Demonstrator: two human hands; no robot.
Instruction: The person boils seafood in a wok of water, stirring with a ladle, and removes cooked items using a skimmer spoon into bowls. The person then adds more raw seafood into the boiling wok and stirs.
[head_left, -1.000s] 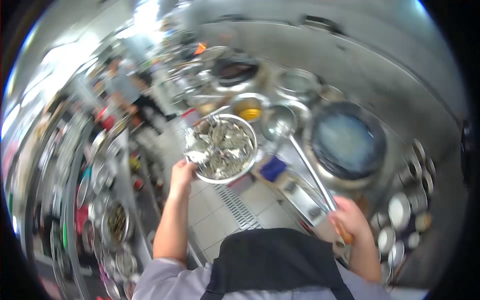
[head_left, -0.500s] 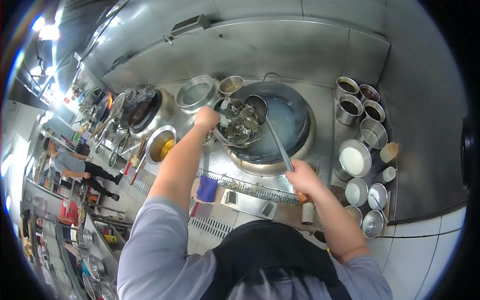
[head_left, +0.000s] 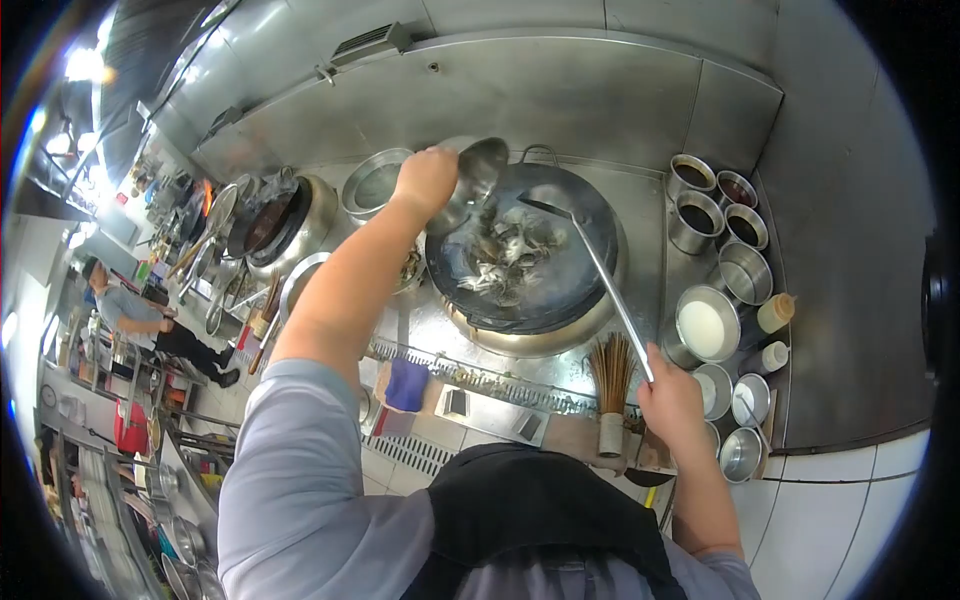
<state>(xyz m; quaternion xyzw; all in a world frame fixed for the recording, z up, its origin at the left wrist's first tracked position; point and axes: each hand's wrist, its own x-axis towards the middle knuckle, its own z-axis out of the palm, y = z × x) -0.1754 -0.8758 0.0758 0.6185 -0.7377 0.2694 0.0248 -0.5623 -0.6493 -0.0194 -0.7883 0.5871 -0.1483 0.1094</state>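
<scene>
My left hand [head_left: 428, 180] grips the rim of a metal bowl [head_left: 482, 172], tipped on its side over the left part of a large dark wok [head_left: 580, 290]. Grey and whitish pieces of food [head_left: 512, 258] lie in the wok's cloudy liquid, a few of them just under the bowl. My right hand [head_left: 672, 395] is closed round the handle end of a long metal ladle [head_left: 600, 262]. The ladle's head is tilted above the wok, at the upper middle of the food. The inner side of the bowl shows metal, with no food visible there.
Metal pots of dark sauces [head_left: 697, 218] and a pot of white liquid [head_left: 706, 326] stand at the right. A bamboo brush [head_left: 611, 390] and a purple cloth [head_left: 407, 384] lie along the front edge. A second wok [head_left: 270, 225] and a person [head_left: 135, 315] are at the left.
The bowl has tipped over and its food has dropped into the wok. My left hand has risen slightly. My right hand has moved right and down, drawing the ladle away from the bowl.
</scene>
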